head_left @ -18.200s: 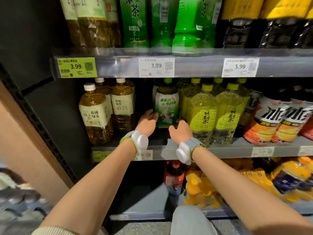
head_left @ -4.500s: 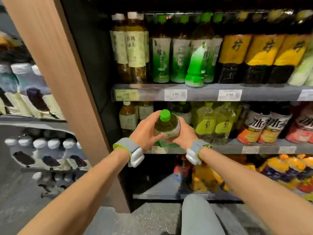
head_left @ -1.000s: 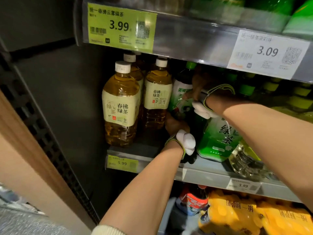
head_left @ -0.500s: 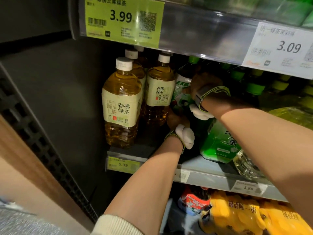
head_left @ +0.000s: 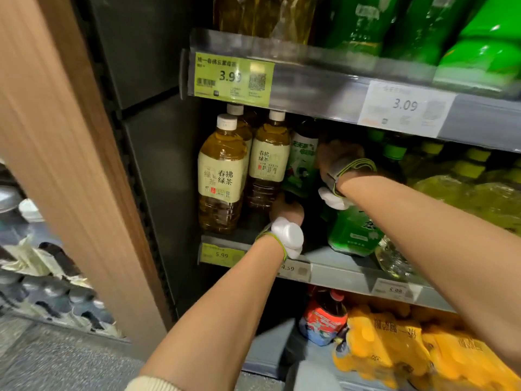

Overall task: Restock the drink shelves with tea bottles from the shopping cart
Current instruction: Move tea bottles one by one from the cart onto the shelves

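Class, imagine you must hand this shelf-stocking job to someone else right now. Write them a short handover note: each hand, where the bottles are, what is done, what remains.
Left hand: low on the middle shelf, at the base of the dark green-labelled tea bottle; its grip is hidden.
Right hand: reaching in higher, at that bottle's side; fingers hidden.
The bottle stands deep in the shelf, beside the white-capped amber tea bottles. A bright green tea bottle sits at the front.
Done: the bottle is on the shelf.
Left: settle it, withdraw both hands, fetch more. The cart is out of view.
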